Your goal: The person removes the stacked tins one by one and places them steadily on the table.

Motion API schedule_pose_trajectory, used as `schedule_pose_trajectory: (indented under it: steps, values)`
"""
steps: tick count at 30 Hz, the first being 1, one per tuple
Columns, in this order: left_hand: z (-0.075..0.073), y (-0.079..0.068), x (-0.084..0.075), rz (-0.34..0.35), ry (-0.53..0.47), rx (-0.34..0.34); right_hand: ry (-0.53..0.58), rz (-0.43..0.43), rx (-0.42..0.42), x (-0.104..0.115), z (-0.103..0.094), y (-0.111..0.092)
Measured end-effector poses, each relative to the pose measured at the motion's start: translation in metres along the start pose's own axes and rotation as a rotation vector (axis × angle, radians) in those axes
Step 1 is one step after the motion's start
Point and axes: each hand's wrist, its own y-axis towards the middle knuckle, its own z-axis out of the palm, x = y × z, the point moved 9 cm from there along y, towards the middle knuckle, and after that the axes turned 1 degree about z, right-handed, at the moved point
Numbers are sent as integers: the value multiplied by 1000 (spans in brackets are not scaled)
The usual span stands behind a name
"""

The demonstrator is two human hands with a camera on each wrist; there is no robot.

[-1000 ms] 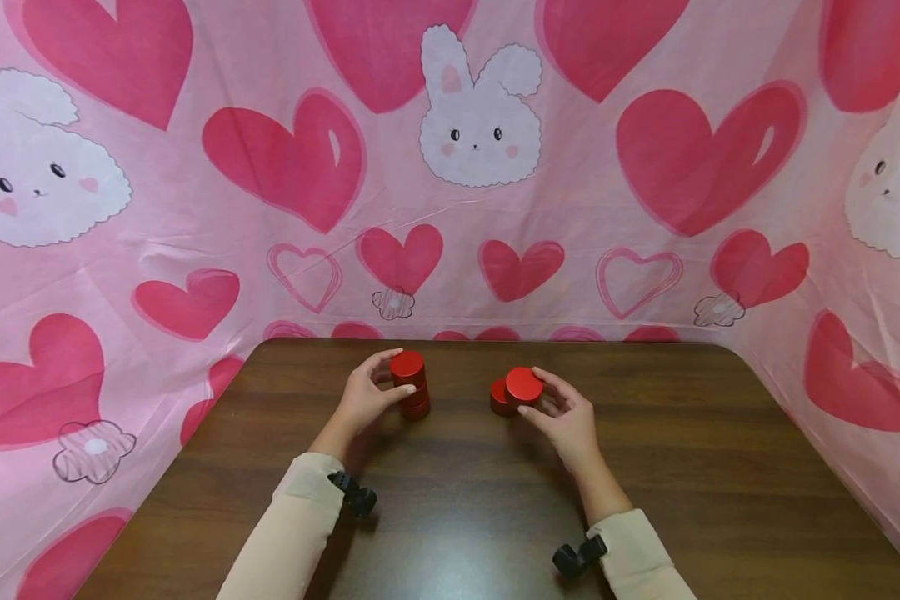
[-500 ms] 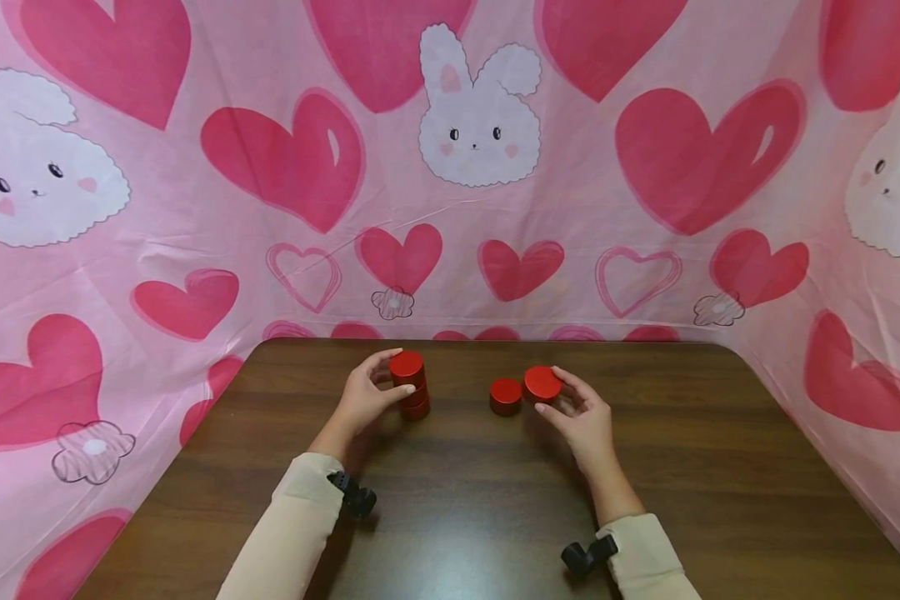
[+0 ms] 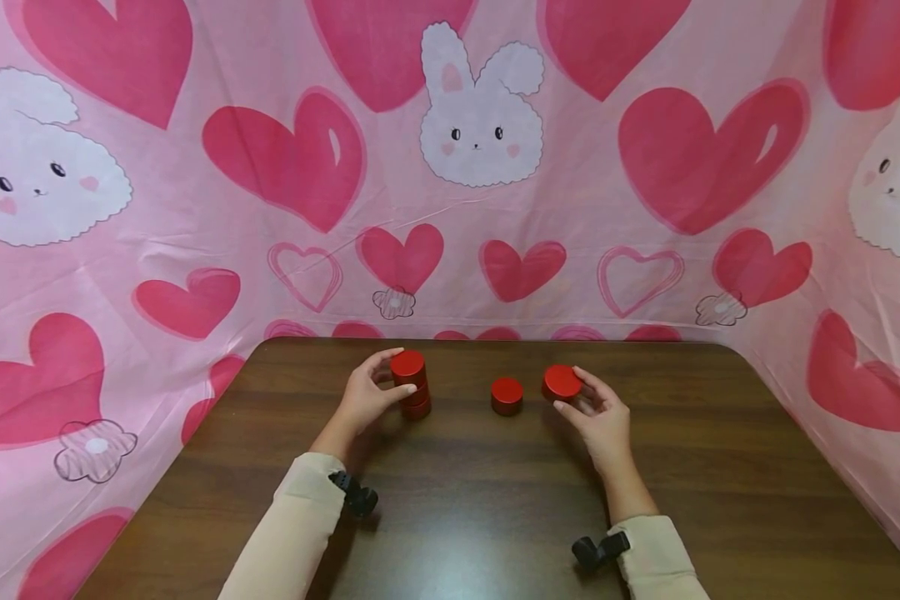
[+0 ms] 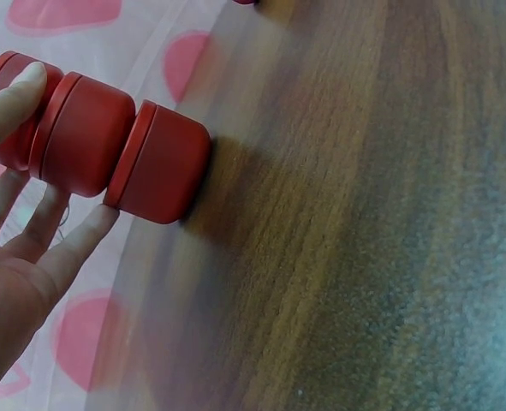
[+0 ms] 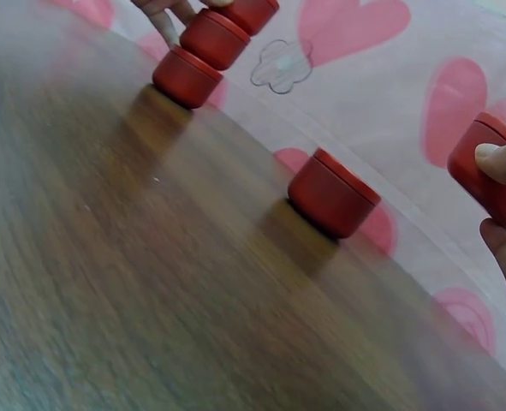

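Observation:
Three small red lidded tins stand stacked on the wooden table, left of its middle. My left hand (image 3: 363, 398) grips the top tin (image 3: 408, 367), thumb in front and fingers round the back. In the left wrist view, a fingertip touches the bottom tin (image 4: 163, 163) near its lid, and the middle tin (image 4: 88, 137) sits between. My right hand (image 3: 606, 421) pinches another red tin (image 3: 562, 382) by its sides, held up above the table. Between the hands, a single red tin (image 3: 506, 397) rests upright on the wood, apart from both.
The brown wooden table (image 3: 450, 475) has rounded far corners. A pink cloth (image 3: 465, 217) with hearts and rabbits hangs behind it and along both sides. Each wrist wears a small black camera, such as the left one (image 3: 356, 496).
My right hand has moved right with its tin, away from the single tin that it partly covered before. My left hand and the stack have stayed in place.

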Motion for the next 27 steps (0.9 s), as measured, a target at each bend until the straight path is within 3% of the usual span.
schedule_pose_trajectory:
  steps: [15, 27]
  values:
    - [0, 3, 1, 27, 6, -11, -134, 86, -25, -26, -14, 6]
    - [0, 3, 1, 16, 18, -10, -277, 101, 65, -42, -11, 14]
